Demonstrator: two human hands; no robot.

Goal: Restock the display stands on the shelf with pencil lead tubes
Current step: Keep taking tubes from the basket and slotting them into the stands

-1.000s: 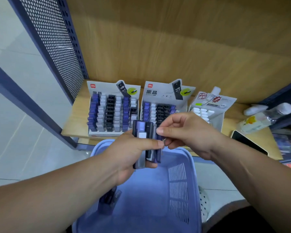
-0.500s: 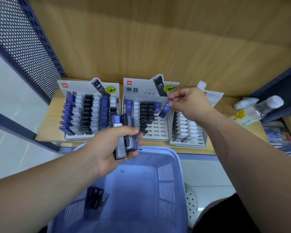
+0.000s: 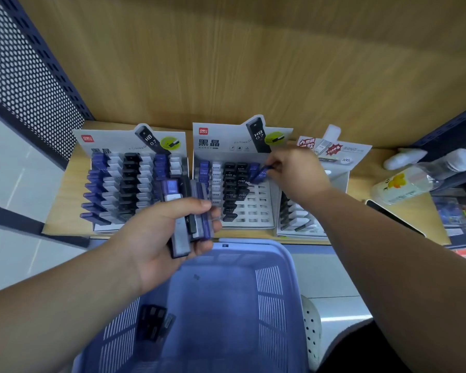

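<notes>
The left stand on the shelf is nearly full. The left hand curls its fingers tight round a bunch of tubes above the basket. At the middle stand, the right hand pinches one blue tube with narrow fingertips, near the top slots.

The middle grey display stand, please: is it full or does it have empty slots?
Partly empty: the middle grey display stand shows bare slots in its right columns, below the right hand.

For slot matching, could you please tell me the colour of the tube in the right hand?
Purple-blue tube; head view.
</notes>
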